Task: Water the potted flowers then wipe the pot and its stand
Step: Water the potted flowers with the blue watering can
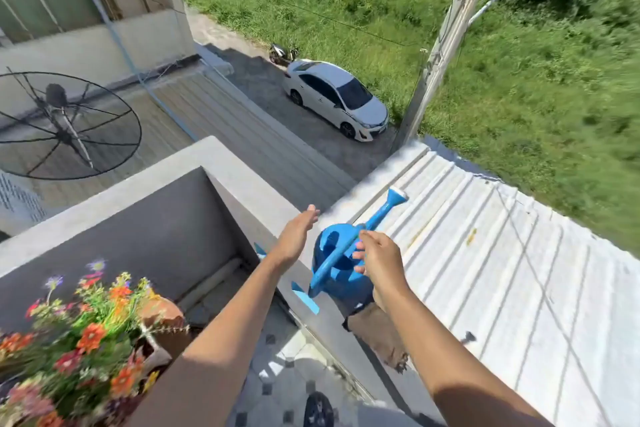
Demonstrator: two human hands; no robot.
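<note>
A blue watering can (337, 265) stands on top of the grey balcony wall (249, 184), its spout pointing up and to the right over the roof. My right hand (379, 262) hovers just beside the can's right side with fingers loosely curled, holding nothing. My left hand (298, 230) is stretched out flat to the left of the can, fingers straight, apart from it. Orange, red and purple potted flowers (79, 333) fill the lower left, with a brown pot (166, 315) partly visible behind them. The stand is hidden.
Beyond the wall lies a white corrugated metal roof (485, 270) with a brown cloth-like patch (377, 333) near the wall. Blue tape marks (306, 298) sit on the wall top. Far below are a white car (336, 97), grass and a satellite dish (65, 125).
</note>
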